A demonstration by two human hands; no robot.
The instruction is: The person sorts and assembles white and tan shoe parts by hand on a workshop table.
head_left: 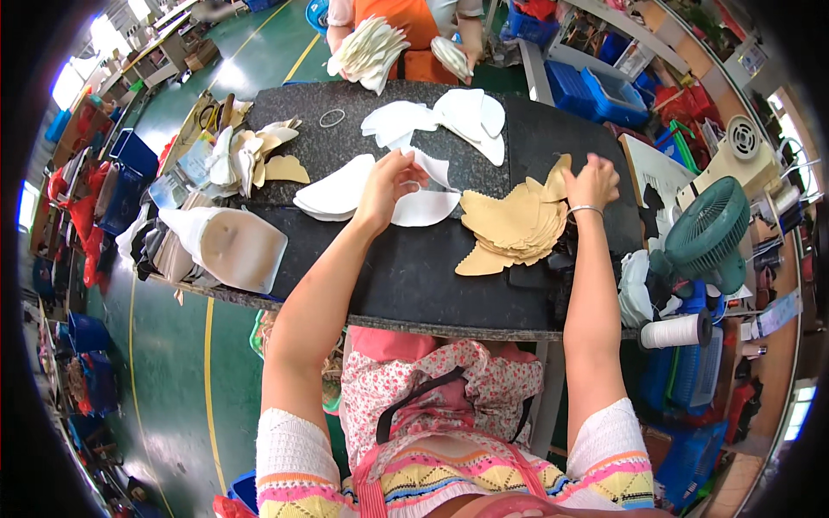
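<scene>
My left hand [393,186] is over white cut pieces at mid-table, its fingers loosely bent and apart. A white piece with a jagged edge [438,169] lies beside its fingertips; whether they touch it I cannot tell. Left of that hand rests a stack of smooth white pieces [332,190], and just right of the wrist lies another white piece [425,209]. My right hand [593,183], slightly blurred, is closed at the edge of an upper tan piece [557,180], thumb against it. Below spreads a fanned pile of tan zigzag-edged pieces [514,226].
More white pieces [471,119] lie on the far side of the dark table [414,293]. A clear plastic container [237,246] and a heap of scraps [246,155] occupy its left. Rightward are a green fan [710,226] and a thread spool [678,331]. Opposite, a person holds white pieces [370,52].
</scene>
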